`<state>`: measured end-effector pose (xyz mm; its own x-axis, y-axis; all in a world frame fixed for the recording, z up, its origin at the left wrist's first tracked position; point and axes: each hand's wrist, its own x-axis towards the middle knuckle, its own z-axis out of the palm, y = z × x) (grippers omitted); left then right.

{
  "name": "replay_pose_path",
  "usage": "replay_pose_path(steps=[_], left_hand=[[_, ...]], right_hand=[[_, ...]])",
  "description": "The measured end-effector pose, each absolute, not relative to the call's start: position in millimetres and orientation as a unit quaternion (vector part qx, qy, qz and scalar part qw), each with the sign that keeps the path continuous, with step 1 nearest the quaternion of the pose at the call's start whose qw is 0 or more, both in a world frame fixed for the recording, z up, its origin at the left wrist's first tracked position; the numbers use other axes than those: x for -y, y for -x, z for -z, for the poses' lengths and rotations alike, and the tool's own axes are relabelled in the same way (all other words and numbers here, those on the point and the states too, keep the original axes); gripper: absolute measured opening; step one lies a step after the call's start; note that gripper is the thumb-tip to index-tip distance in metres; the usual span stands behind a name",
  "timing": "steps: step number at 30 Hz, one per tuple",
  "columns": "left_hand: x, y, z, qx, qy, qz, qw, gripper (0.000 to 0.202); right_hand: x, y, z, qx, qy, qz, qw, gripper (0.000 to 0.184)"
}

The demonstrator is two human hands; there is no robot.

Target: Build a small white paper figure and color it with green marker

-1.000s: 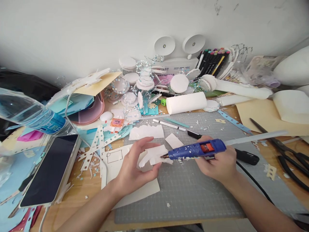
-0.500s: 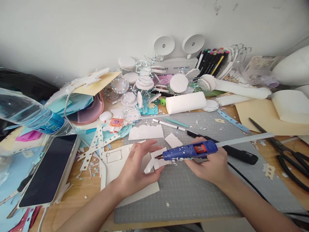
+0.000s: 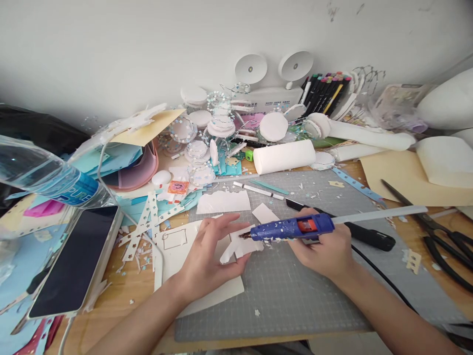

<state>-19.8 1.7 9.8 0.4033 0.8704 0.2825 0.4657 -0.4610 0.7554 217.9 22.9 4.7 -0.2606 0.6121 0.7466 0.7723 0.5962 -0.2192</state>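
Note:
My right hand point(image 3: 323, 246) is wrapped round a blue hot glue gun point(image 3: 283, 230) with a long glue stick point(image 3: 384, 214) out of its back end. Its nozzle points left, at or just over a small white paper piece point(image 3: 238, 245). My left hand point(image 3: 209, 254) holds that piece between thumb and fingers; a folded strip of it slants toward the thumb. Beneath my left hand lies a larger white sheet point(image 3: 199, 296) with a small pencilled rectangle. A small white paper rectangle point(image 3: 264, 213) rests just beyond the gun.
A grey cutting mat point(image 3: 295, 301) covers the middle of the table. Black scissors point(image 3: 439, 231) and a black-handled tool point(image 3: 369, 236) lie right. To the left are a phone point(image 3: 76, 261) and a leaning water bottle point(image 3: 55, 172). A white roll point(image 3: 284, 157) and paper flowers crowd the back.
The glue gun's nozzle has shifted slightly up and right over the white paper piece, and my right hand with it. The glue stick reaches a little further right. My left hand stays nearly still.

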Motion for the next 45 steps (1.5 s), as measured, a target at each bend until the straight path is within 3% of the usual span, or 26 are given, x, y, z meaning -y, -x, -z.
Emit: replay_pose_path(steps=[19,37,45], left_hand=[[-3,21,-11,-0.452,-0.756,-0.381,0.281,0.061],[-3,21,-7,-0.458,-0.749,-0.380,0.292,0.064],[-2,22,-8,-0.459,-0.751,-0.377,0.288,0.063]], right_hand=[[-25,-229,-7,0.788,0.446,0.177,0.385,0.014],[-23,-224,-10,0.801,0.403,0.093,0.432,0.019],[-24,-224,-12,0.791,0.414,0.123,0.432,0.022]])
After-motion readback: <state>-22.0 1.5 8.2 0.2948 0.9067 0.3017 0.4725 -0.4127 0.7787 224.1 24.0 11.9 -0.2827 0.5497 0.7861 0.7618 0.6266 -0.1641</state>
